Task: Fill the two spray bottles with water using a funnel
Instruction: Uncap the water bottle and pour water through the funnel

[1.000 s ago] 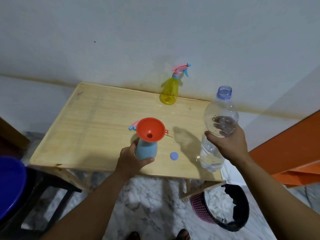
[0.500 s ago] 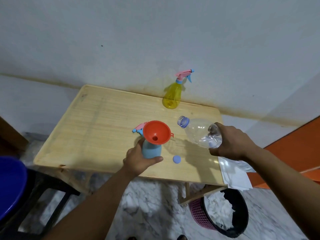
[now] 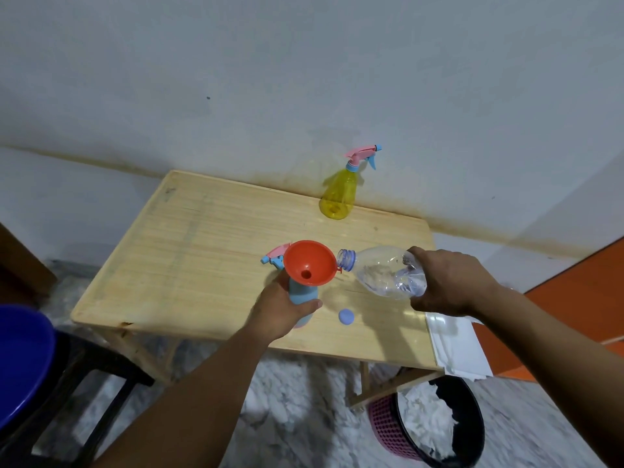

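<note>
On the wooden table [image 3: 209, 251], my left hand [image 3: 282, 309] grips a light blue spray bottle [image 3: 302, 295] with an orange funnel [image 3: 310, 261] standing in its neck. My right hand [image 3: 445, 282] holds a clear plastic water bottle [image 3: 385, 273] tipped on its side, its open mouth at the funnel's right rim. A little water lies in the bottle's lower side. The pink and blue spray head [image 3: 275, 256] lies behind the funnel. A blue bottle cap [image 3: 346, 316] rests on the table near my left hand. A yellow spray bottle [image 3: 339, 194] with its sprayer on stands at the table's far edge.
White paper [image 3: 459, 349] hangs off the table's right front corner. Below it stands a pink bin with a black liner [image 3: 435, 423]. A blue round object [image 3: 20, 363] sits on a dark stool at the left. An orange surface [image 3: 580, 298] is at the right.
My right hand swung the water bottle from upright down onto its side and brought its mouth up to the funnel's rim. My left hand kept hold of the blue spray bottle.
</note>
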